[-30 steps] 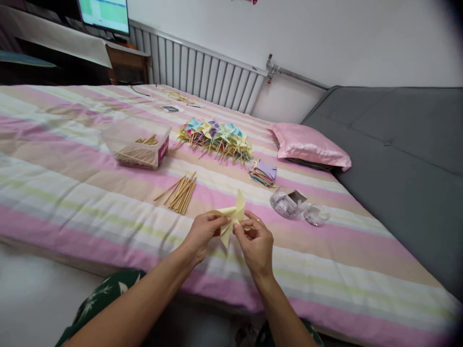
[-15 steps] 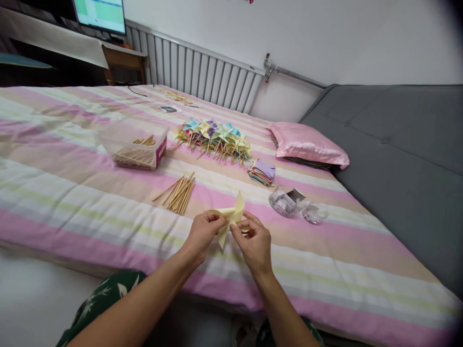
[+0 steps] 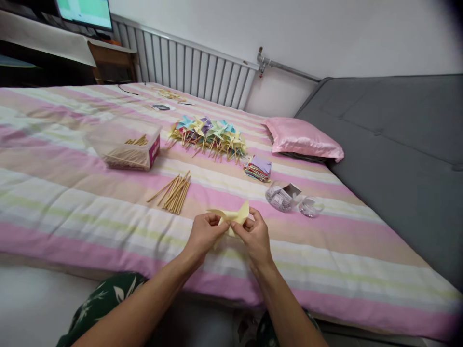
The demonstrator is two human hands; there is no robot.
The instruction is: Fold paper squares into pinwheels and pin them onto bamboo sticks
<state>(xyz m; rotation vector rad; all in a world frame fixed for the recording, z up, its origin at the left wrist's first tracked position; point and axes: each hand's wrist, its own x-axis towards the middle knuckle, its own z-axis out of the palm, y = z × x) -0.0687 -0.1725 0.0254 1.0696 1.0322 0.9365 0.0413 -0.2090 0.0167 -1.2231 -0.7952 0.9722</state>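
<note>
A pale yellow paper pinwheel (image 3: 235,217) is held between my two hands, above the near part of the bed. My left hand (image 3: 205,233) pinches it from the left, and my right hand (image 3: 254,236) grips it from the right, with both thumbs close together at its middle. Its blades curl up and outward; the part under my fingers is hidden. Left of my hands lies a bunch of thin wooden sticks (image 3: 176,193). Beyond them rests a pile of finished pinwheels (image 3: 213,135) on sticks, in yellow, blue, purple and green.
A clear plastic box (image 3: 125,144) with sticks stands at left. Right of centre are a stack of coloured paper pieces (image 3: 258,168) and two clear containers of small items, one larger (image 3: 280,197), one smaller (image 3: 310,207). A pink pillow (image 3: 306,140) lies by the grey headboard (image 3: 390,144).
The pinwheel has been turned in my fingers, and my thumbs have come together at its middle. The view has shifted slightly, so the things on the bed appear further left.
</note>
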